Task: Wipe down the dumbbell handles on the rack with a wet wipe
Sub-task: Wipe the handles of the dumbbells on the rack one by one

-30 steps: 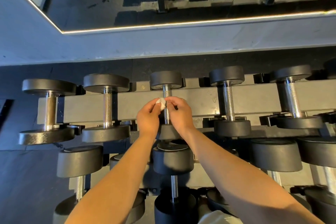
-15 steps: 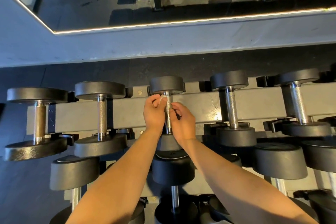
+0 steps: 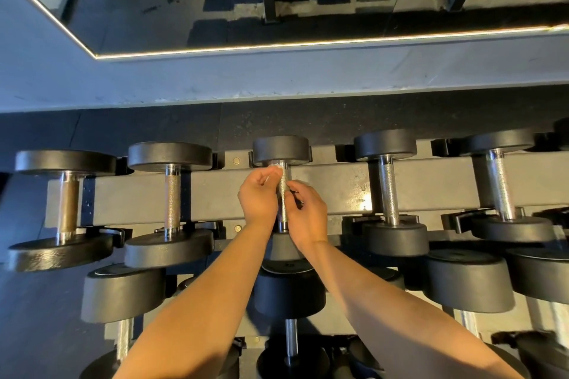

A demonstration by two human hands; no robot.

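Head view: left grip pinches wet wipe at handle top to reach its far end; right grip curled beside, hold unclear, likely steadying.

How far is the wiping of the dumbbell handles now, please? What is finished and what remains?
Done: cannot tell; no handle shows a clear wiped mark. In hand: the left hand pinches the wet wipe against the far end of the middle handle; the right hand holds it lower. Left: likely the other upper-row handles and the lower-row handles.
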